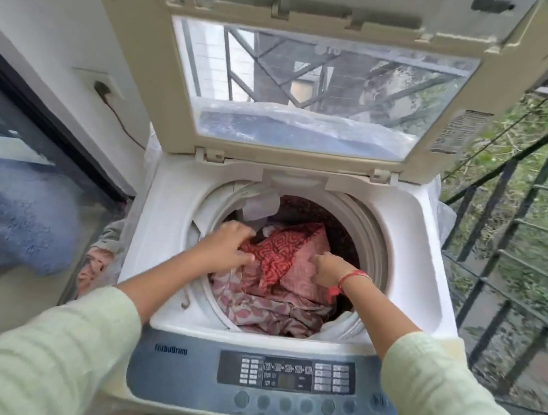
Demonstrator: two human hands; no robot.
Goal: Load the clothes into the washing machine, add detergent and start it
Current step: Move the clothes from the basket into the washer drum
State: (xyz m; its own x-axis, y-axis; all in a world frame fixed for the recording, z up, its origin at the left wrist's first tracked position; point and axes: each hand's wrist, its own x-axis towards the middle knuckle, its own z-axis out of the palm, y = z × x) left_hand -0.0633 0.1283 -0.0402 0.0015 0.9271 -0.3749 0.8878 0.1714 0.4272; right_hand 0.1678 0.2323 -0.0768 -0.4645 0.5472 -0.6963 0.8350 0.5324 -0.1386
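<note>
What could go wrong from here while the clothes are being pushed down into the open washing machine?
1. The pale pink patterned fabric lies bunched against the pale drum rim at the front; left there, it may snag.
2. The red swirl-patterned cloth under the left hand and right hand sits high, so the load may be overfull.
3. The raised beige lid could drop onto the arms.

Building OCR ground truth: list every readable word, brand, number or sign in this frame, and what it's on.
"TurboDrum": blue brand print on the control panel, left side; blurred, so this is a best reading.
Button labels on that panel: too small to read.
Sticker on the right rim of the open lid: too blurred to read.
Nothing else legible.
</note>
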